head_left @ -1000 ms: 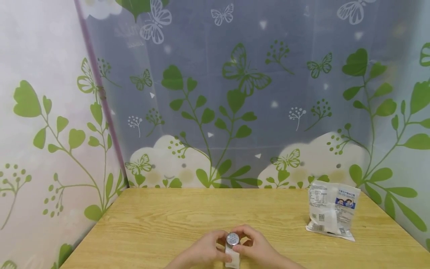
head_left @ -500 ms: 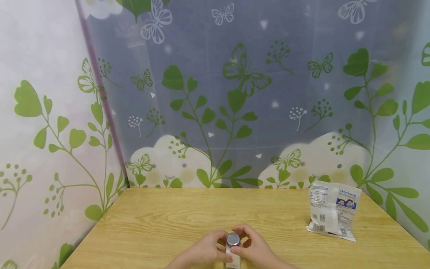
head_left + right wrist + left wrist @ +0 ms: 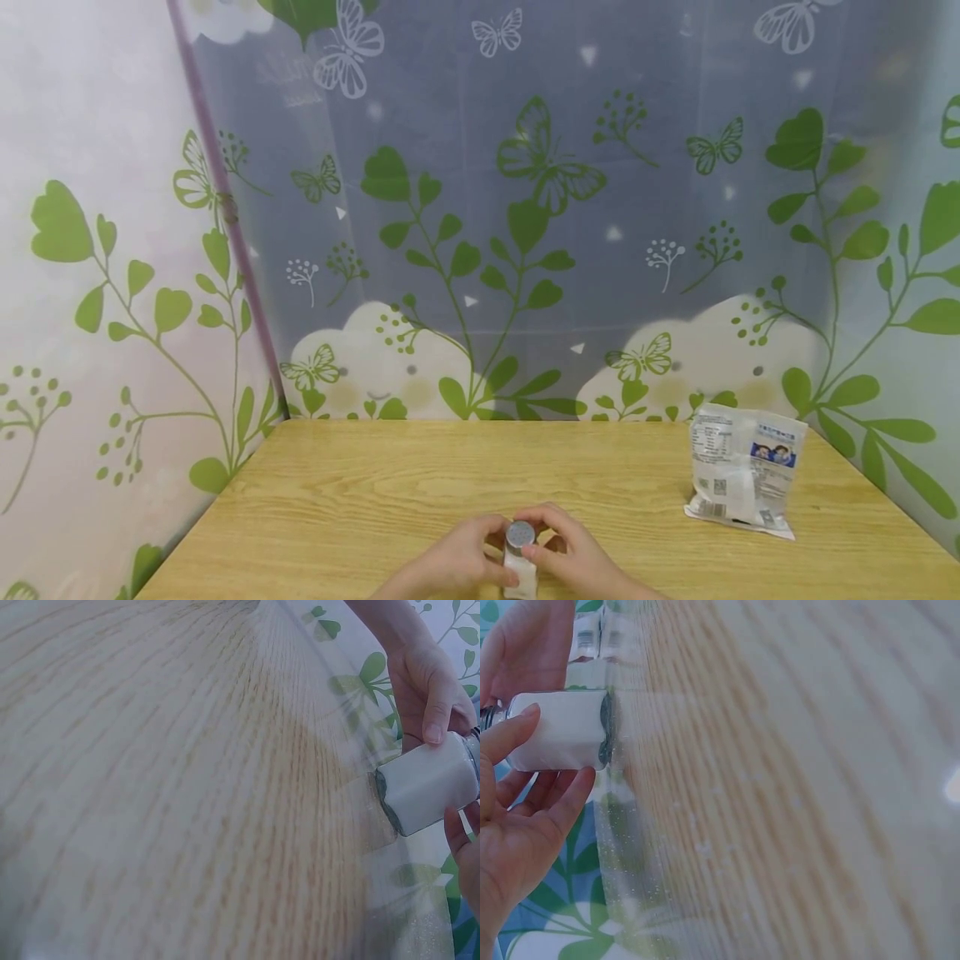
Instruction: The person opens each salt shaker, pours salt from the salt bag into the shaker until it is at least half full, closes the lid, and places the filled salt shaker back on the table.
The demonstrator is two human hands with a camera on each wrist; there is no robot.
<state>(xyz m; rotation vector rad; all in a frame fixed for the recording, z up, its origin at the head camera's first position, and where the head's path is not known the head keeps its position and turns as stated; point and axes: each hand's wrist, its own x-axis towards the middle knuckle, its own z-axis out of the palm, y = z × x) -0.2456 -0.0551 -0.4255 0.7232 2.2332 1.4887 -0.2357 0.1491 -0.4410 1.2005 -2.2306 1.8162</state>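
A clear glass salt shaker (image 3: 523, 582) filled with white grains stands upright at the table's near side. Its round metal lid (image 3: 520, 533) faces up. My left hand (image 3: 467, 552) grips the glass body from the left, thumb across the front and fingers behind. From the right, my right hand (image 3: 576, 550) holds the lid and neck between thumb and fingers. The left wrist view shows the shaker (image 3: 564, 729) sideways, its thick glass base by the tabletop. In the right wrist view only some fingers of my right hand (image 3: 466, 859) appear at the right edge.
A white printed packet (image 3: 742, 471) stands at the back right of the wood-grain table (image 3: 360, 475). Small white grains (image 3: 705, 847) lie scattered on the tabletop near the shaker. Patterned curtains (image 3: 450, 275) enclose the back and sides.
The right hand's fingers shift slightly around the lid. The left hand and the shaker stay in about the same place, and the packet has not moved.
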